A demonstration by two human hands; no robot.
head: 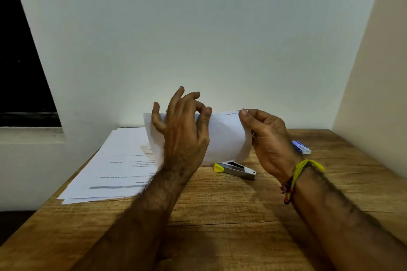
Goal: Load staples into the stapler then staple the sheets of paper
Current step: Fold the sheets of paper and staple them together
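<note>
I hold a set of white sheets (224,136) upright above the wooden table (220,215). My right hand (267,138) pinches their top right corner between thumb and fingers. My left hand (184,130) is at the sheets' left part, thumb on the near face and fingers spread over the top edge. Under the sheets lies a silver stapler (236,169) with a yellow end, on its side on the table. A pile of printed sheets (110,165) lies at the left of the table. A small blue and white staple box (301,147) lies behind my right wrist.
A white wall (198,39) rises just behind the table. A dark window opening (19,72) is at the left, a beige side wall (378,72) at the right. The table's left edge runs beside the paper pile.
</note>
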